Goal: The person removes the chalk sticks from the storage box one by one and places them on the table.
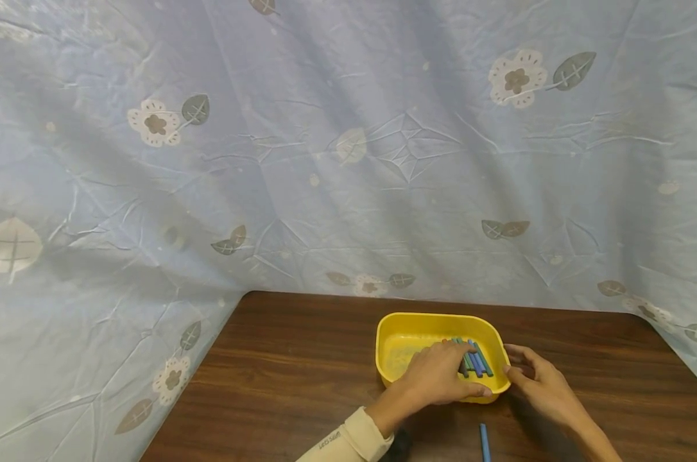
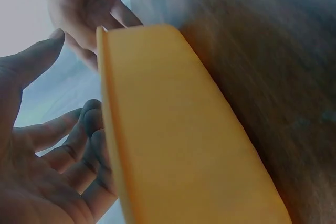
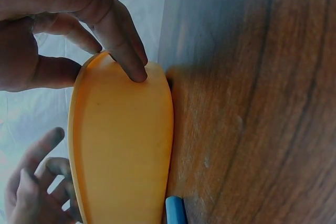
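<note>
Between the two hands sits a yellow tub (image 1: 412, 325) on the brown wood-grain table (image 1: 291, 372). The left hand (image 1: 435, 375) reaches in over its near rim, palm down, with the fingers loosely bent and the thumb standing well apart from them, pointing towards the other hand. Its fingertips are dark with smudges; the wall hides part of them in the left wrist view, and whether they touch anything inside cannot be told.

The right hand (image 1: 542, 388) grips the tub at the end nearest it, thumb at the rim and fingers laid against the outer wall.

Under the left hand's fingers, and beyond them on the right hand's side, slim coloured sticks (image 1: 484, 360) lie side by side on the tub's floor, mostly blue and green, one with an orange end showing. To the other side of the left hand, that floor carries a pale, dusty patch.

Nearer the body than both hands, a single blue stick (image 1: 484, 441) lies on the table, between the forearms. A cream sleeve (image 1: 348, 443) with small lettering ends behind the left wrist. Beyond the hands hangs a creased pale blue cloth (image 1: 325, 160) with flowers and leaves.
</note>
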`<state>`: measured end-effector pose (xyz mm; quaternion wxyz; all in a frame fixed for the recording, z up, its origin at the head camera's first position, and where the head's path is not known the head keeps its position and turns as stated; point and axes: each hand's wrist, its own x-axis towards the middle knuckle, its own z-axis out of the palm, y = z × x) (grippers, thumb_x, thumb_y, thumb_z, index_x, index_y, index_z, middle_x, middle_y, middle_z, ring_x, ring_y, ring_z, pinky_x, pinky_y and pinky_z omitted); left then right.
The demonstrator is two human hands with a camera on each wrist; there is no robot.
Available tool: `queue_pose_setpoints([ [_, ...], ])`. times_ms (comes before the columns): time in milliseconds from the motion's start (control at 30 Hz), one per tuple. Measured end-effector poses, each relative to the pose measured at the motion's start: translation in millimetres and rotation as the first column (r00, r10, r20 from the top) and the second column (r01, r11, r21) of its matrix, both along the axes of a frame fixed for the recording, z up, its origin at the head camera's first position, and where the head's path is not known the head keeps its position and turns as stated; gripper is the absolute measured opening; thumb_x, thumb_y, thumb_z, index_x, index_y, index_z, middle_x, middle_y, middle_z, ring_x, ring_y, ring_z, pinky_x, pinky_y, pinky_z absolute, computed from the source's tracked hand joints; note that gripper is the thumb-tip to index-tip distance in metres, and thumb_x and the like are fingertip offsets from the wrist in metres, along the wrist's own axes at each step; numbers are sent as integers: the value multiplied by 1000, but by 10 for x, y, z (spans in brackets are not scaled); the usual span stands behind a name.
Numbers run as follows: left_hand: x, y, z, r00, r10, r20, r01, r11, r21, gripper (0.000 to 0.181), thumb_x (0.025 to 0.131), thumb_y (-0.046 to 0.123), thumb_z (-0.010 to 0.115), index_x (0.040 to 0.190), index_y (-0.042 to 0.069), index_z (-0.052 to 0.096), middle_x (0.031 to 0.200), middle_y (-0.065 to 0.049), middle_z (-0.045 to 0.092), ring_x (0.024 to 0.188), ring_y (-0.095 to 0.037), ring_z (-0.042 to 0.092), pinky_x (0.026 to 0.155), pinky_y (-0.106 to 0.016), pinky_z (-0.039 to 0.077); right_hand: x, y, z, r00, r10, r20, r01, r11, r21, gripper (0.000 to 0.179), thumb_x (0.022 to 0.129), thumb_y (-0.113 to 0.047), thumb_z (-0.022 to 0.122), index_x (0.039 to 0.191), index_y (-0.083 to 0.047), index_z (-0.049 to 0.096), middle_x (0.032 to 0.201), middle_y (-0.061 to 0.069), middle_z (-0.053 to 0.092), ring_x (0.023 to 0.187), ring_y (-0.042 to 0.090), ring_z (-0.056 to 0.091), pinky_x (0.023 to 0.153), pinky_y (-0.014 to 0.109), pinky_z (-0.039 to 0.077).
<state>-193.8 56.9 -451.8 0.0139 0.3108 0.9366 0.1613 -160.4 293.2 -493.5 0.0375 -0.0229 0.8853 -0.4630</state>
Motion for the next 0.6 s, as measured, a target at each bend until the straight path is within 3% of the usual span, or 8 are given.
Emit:
queue_pose_setpoints([
  [133, -95, 13, -35, 1000, 28, 5, -28, 999, 23, 74, 88, 70, 78, 148, 29, 64, 122, 15, 74, 87, 4, 61, 71, -17, 50, -2, 3, -13, 1000, 1, -9, -1, 1000, 6, 60, 113, -25, 58, 160, 7, 38, 147, 33, 59, 126, 42, 68, 89, 39, 64],
  [300, -187, 48, -62, 997, 68, 32, -69, 996, 53, 72, 87, 68, 80, 146, 28, 65, 105, 16, 72, 76, 4, 55, 65, -18, 47, -15, 5, -5, 1000, -3, -2, 3, 1000, 12, 61, 113, -26, 57, 160, 7, 37, 148, 33, 58, 127, 44, 67, 90, 39, 64],
  [600, -369, 69, -154, 993, 97, 62, -102, 992, 77, 76, 86, 68, 81, 150, 32, 61, 115, 14, 74, 83, 3, 56, 66, -18, 47, -18, 1, -12, 1000, -4, 18, 4, 1000, -9, 63, 113, -27, 58, 161, 7, 34, 151, 36, 54, 128, 46, 66, 89, 39, 64],
])
